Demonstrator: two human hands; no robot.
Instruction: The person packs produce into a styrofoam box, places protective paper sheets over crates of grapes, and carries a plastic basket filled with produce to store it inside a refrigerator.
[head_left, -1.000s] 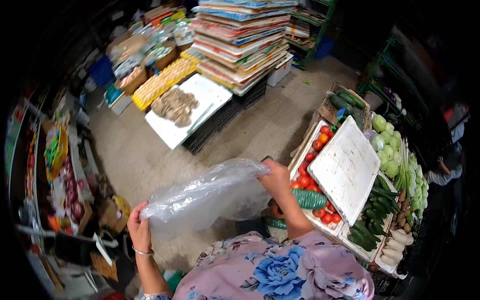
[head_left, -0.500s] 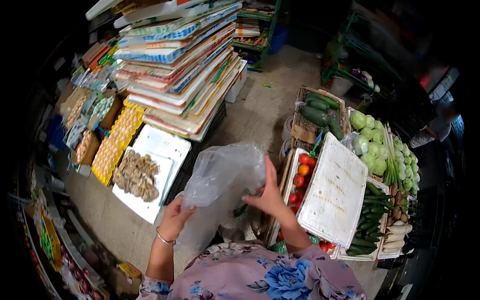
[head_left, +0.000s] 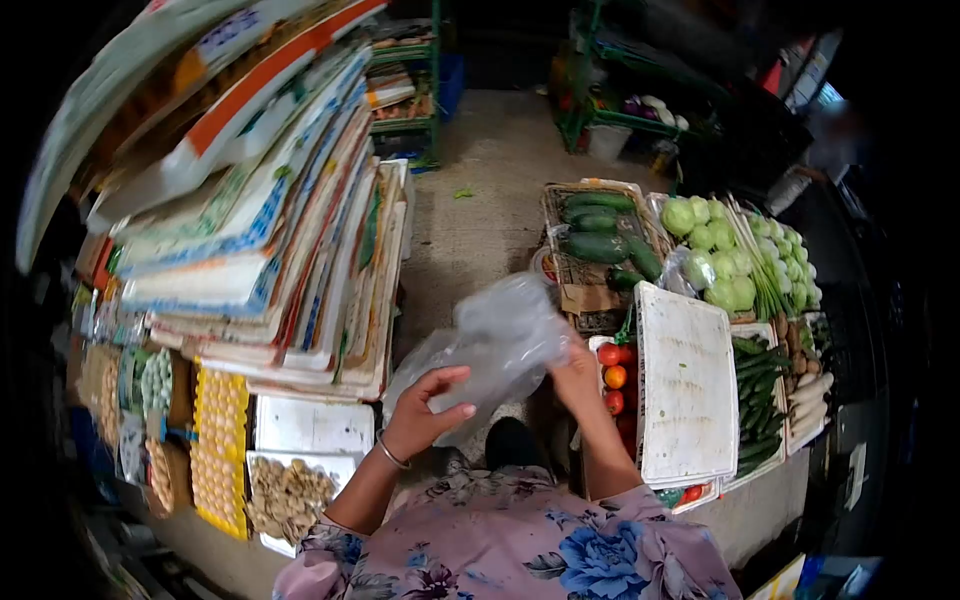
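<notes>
A clear plastic bag (head_left: pixel 500 335) hangs crumpled in front of my body. My right hand (head_left: pixel 573 365) grips its right side, fingers closed and slightly blurred. At the bag's lower left is my left hand (head_left: pixel 428 408), thumb and fingers spread apart, with a bangle on the wrist. The bag lies behind and beside this hand. To the right of my right hand, red tomatoes (head_left: pixel 614 377) show in a box partly covered by a white foam lid (head_left: pixel 686 385).
Stacked foam lids (head_left: pixel 290 250) rise at left, above egg trays (head_left: pixel 219 440) and a pile of ginger-like roots (head_left: pixel 290 495). At right are winter melons (head_left: pixel 598 247), cabbages (head_left: pixel 735 292), cucumbers (head_left: pixel 757 405) and white radishes (head_left: pixel 808 405). A person's arm (head_left: pixel 787 190) shows at upper right.
The view has swung right and nearer the lid stack. The bag, earlier stretched between both hands, is now bunched toward my right hand. My left hand has opened, and my right hand has closed on the bag again.
</notes>
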